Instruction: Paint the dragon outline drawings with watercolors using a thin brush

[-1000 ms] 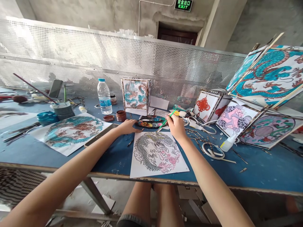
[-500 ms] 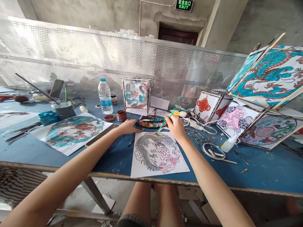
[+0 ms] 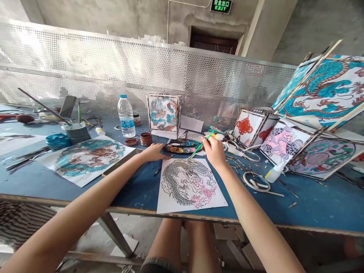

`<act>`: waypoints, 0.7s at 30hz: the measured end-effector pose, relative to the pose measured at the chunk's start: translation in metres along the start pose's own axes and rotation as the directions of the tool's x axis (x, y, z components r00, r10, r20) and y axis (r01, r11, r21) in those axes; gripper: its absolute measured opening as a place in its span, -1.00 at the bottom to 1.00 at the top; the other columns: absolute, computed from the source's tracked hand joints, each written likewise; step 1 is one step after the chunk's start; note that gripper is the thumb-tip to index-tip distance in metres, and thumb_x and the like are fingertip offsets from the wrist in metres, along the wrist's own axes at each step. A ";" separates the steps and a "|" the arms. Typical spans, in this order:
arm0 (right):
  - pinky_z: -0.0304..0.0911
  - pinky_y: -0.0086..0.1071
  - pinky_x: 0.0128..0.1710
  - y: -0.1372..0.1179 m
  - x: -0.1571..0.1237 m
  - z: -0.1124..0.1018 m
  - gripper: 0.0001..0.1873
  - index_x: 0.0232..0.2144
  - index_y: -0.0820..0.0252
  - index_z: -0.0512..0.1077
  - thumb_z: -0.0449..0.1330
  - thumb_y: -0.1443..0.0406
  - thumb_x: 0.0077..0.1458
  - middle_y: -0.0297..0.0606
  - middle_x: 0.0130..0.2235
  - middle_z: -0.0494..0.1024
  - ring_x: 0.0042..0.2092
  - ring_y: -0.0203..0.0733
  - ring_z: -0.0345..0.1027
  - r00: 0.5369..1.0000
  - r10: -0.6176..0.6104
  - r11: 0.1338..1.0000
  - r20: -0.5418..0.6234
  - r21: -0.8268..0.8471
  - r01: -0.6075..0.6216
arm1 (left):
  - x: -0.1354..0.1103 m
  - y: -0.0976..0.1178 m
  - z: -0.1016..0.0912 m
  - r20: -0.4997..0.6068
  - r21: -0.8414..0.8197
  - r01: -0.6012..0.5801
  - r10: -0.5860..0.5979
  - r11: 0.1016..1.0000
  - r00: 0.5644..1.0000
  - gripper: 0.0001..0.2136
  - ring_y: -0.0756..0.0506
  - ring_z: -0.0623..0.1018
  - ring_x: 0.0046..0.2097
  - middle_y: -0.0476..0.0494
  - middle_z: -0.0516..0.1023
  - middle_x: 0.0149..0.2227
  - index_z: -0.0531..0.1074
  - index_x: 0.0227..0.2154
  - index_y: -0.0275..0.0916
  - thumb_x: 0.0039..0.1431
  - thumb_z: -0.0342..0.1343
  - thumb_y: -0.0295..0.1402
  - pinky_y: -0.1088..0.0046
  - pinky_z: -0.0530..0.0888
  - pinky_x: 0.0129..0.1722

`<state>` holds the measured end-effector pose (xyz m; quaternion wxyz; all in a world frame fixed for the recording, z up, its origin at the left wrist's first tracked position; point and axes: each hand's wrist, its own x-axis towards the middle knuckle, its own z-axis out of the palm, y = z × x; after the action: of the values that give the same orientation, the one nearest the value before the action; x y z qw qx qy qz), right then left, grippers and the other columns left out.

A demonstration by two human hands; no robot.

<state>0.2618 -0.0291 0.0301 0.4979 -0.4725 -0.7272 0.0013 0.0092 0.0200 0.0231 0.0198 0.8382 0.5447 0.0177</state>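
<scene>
My right hand (image 3: 213,150) is closed around a green paintbrush (image 3: 202,143), its tip slanting down to the left at the upper edge of a paper. That paper bears a dragon line drawing (image 3: 187,182), with pink on the head at lower right and some yellow along the top. My left hand (image 3: 155,152) lies with fingers stretched out near the paper's upper left corner. Just beyond the sheet, between both hands, sits a dark paint palette (image 3: 182,146) with several colours in its wells. An open jar of brown paint (image 3: 146,139) stands past my left hand, its lid beside it.
To the left lie a painted dragon sheet (image 3: 91,161), a blue paint pot (image 3: 58,141) and a grey water cup (image 3: 76,132). A water bottle (image 3: 126,116) stands behind. On the right are a glue bottle (image 3: 275,172), tape rolls (image 3: 256,182), twigs and framed paper lanterns (image 3: 281,143).
My right hand has moved slightly to the right with the paintbrush, and the brush tip has shifted right and up to the paper's top edge. My left hand stays in place.
</scene>
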 end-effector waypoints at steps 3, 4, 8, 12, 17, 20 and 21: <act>0.08 -0.42 -0.50 0.000 0.000 0.001 -0.70 -0.51 0.17 0.30 -0.06 0.17 0.18 -0.31 -0.62 0.40 -0.56 -0.23 0.28 1.000 -0.010 1.000 0.024 -0.007 0.010 | 0.001 -0.001 0.001 0.000 0.003 -0.001 0.001 1.000 1.000 -0.27 -0.30 0.35 0.02 -0.30 0.37 0.04 0.25 0.03 -0.35 -0.10 -0.07 0.13 0.33 0.28 -0.02; 0.08 -0.41 -0.50 0.000 0.000 0.001 -0.70 -0.51 0.16 0.30 -0.05 0.17 0.17 -0.31 -0.62 0.40 -0.56 -0.23 0.28 1.000 -0.013 1.000 0.018 -0.022 0.014 | 0.001 -0.001 0.001 0.001 0.004 -0.002 0.002 1.000 1.000 -0.27 -0.30 0.35 0.02 -0.31 0.37 0.04 0.25 0.03 -0.35 -0.10 -0.07 0.13 0.33 0.28 -0.02; 0.07 -0.41 -0.51 0.001 -0.001 0.000 -0.70 -0.50 0.16 0.31 -0.06 0.16 0.18 -0.30 -0.62 0.40 -0.55 -0.22 0.28 1.000 -0.015 0.999 0.001 -0.030 0.015 | 0.001 -0.001 0.002 -0.004 0.000 0.000 0.000 1.000 1.000 -0.27 -0.31 0.36 0.02 -0.29 0.38 0.03 0.26 0.02 -0.32 -0.11 -0.08 0.14 0.31 0.29 -0.03; 0.08 -0.41 -0.51 0.000 -0.001 0.000 -0.69 -0.50 0.16 0.31 -0.06 0.16 0.17 -0.32 -0.63 0.39 -0.56 -0.23 0.27 1.000 -0.009 1.000 0.010 -0.024 0.009 | 0.001 -0.001 0.001 -0.005 -0.006 -0.003 0.003 1.000 1.000 -0.28 -0.30 0.36 0.01 -0.29 0.39 0.03 0.26 0.02 -0.33 -0.10 -0.08 0.13 0.32 0.29 -0.04; 0.10 -0.41 -0.50 0.001 0.000 0.000 -0.69 -0.50 0.17 0.32 -0.05 0.16 0.17 -0.30 -0.62 0.41 -0.55 -0.22 0.29 1.000 -0.017 0.999 0.025 -0.028 0.017 | 0.000 0.000 0.000 -0.004 -0.009 0.003 -0.003 1.000 1.000 -0.29 -0.30 0.36 0.01 -0.29 0.39 0.02 0.26 0.02 -0.30 -0.11 -0.07 0.14 0.31 0.29 -0.04; 0.11 -0.41 -0.50 0.002 0.000 0.000 -0.70 -0.48 0.17 0.33 -0.06 0.16 0.17 -0.29 -0.61 0.41 -0.55 -0.21 0.29 1.000 -0.023 0.999 0.007 -0.039 0.023 | 0.000 -0.001 0.001 -0.010 -0.013 0.008 -0.008 1.000 1.000 -0.29 -0.31 0.36 0.01 -0.29 0.39 0.02 0.26 0.01 -0.30 -0.11 -0.06 0.13 0.31 0.30 -0.05; 0.11 -0.41 -0.50 0.002 0.000 0.000 -0.70 -0.48 0.17 0.33 -0.06 0.16 0.17 -0.29 -0.61 0.41 -0.55 -0.21 0.29 1.000 -0.022 0.999 0.006 -0.037 0.023 | 0.000 -0.001 0.002 -0.014 -0.014 0.006 -0.006 1.000 1.000 -0.29 -0.31 0.36 0.01 -0.28 0.39 0.02 0.26 0.01 -0.30 -0.11 -0.06 0.13 0.31 0.29 -0.04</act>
<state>0.2629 -0.0280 0.0294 0.4872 -0.4734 -0.7337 -0.0165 0.0084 0.0206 0.0214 0.0220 0.8362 0.5474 0.0274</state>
